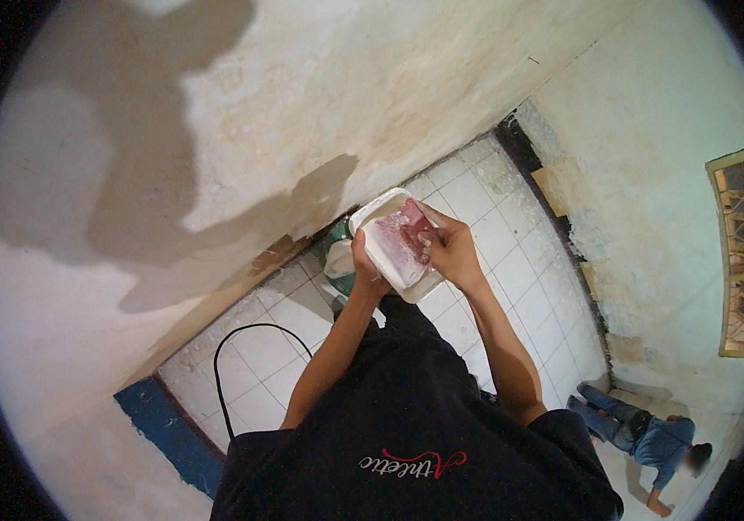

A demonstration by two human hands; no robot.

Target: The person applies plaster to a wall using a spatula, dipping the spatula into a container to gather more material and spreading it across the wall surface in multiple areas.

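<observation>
2-handed hold, well forward: left hand (367,263) around white tray (419,288), right hand (453,253) in pinch on red spreader (410,222)

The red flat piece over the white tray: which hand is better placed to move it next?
Likely the right hand: it grips the red flat piece, while the left hand holds the white tray.

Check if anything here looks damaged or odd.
Yes. Low on the right wall, ragged gray and tan patches break up the pale green surface. The left wall has a worn-looking brown patch near the floor. White material smears the red tool in the right hand.
</observation>
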